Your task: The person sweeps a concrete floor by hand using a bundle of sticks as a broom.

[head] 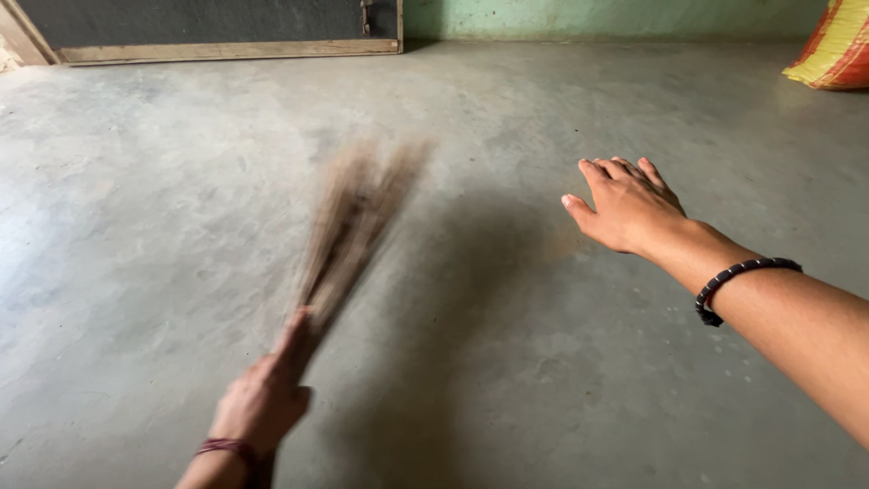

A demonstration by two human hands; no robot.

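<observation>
Gripping the broom [348, 235] in the left hand [262, 403], bristles fanning up and away (blurred). Hovering the right hand [629, 210] beside it, fingers [615, 169] spread, holding nothing.

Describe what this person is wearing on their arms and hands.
Both forearms are bare, with no sleeves or gloves in view. The left hand has a dark reddish thread band at its wrist. The right hand has a black beaded bracelet on its wrist.

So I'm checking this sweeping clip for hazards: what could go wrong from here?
The broom is motion-blurred in the left hand, gripped at its narrow end, so it might slip loose mid-swing. The right hand hangs open over the concrete floor, holding nothing, so a lean forward could lack support. The striped sack could catch swept dust.
</observation>
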